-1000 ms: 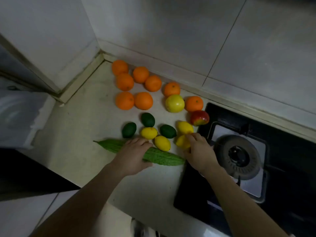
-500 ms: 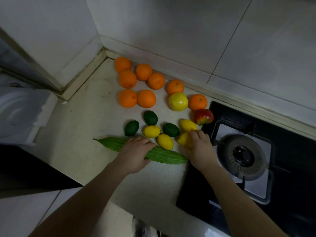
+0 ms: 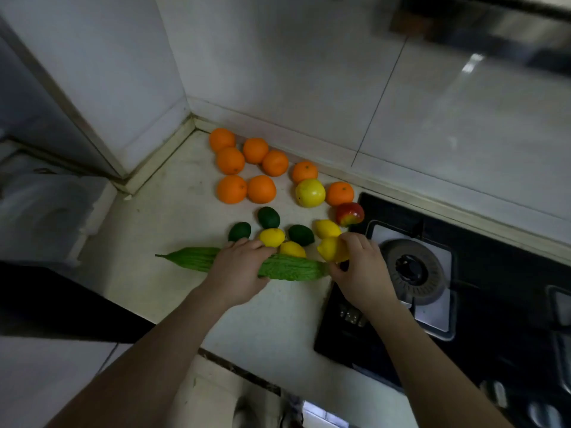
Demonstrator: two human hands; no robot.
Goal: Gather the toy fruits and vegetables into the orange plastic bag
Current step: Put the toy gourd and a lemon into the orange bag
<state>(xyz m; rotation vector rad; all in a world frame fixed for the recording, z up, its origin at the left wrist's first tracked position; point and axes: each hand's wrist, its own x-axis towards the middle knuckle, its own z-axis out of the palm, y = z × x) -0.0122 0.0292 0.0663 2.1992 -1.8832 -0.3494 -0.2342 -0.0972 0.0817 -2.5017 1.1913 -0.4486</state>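
Toy produce lies in the corner of a pale counter (image 3: 148, 273). My left hand (image 3: 238, 273) grips the middle of a long green bitter gourd (image 3: 287, 268). My right hand (image 3: 360, 270) holds a yellow lemon (image 3: 330, 250) lifted slightly off the counter. Other lemons (image 3: 272, 237) and three green limes (image 3: 268, 217) sit just beyond my hands. Several oranges (image 3: 231, 189) cluster near the wall, with a yellow-green apple (image 3: 310, 193) and a red apple (image 3: 349, 214) to their right. No orange bag is in view.
A black gas stove (image 3: 463, 304) with a round burner (image 3: 412, 270) fills the right side, right beside my right hand. Tiled walls close the corner behind the oranges. A white appliance (image 3: 46, 211) stands at the left. The counter's front edge runs below my forearms.
My right hand has closed round a lemon and raised it a little. My left hand has stayed on the gourd. The camera has tilted upward.
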